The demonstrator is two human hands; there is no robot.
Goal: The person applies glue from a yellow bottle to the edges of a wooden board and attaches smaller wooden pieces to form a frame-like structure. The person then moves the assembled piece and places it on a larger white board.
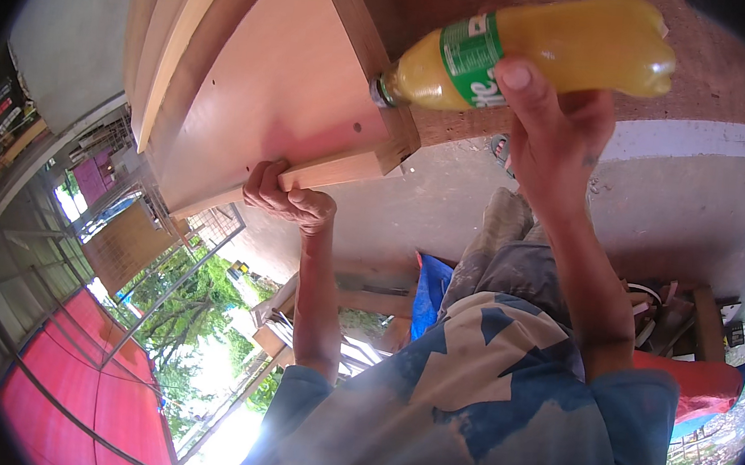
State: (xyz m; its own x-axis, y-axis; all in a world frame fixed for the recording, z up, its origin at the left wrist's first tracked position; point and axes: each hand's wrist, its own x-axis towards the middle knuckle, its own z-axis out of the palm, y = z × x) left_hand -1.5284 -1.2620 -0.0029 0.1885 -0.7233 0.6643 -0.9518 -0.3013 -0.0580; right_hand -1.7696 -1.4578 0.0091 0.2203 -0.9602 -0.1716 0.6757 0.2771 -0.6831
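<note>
A plastic bottle [579, 39] with a green label, filled with something yellow, is in my right hand [558, 125]. My fingers and thumb are wrapped round its side. It lies almost on its side, its neck pointing left and a little down at the corner of a wooden frame. My left hand [291, 198] is closed round a pale wooden strip [338, 171] along the near edge of a smooth pinkish-brown panel [289, 72]. Several small dark holes dot the panel. Whether anything is leaving the bottle's mouth I cannot tell.
Curved wooden strips [187, 17] are stacked beyond the panel on the left. A brown board [710, 77] extends behind the bottle. Below lies a grey floor [428, 211]. A blue sheet [431, 292] and a red cloth [690, 384] are near my body. Metal bars [90, 367] stand at the left.
</note>
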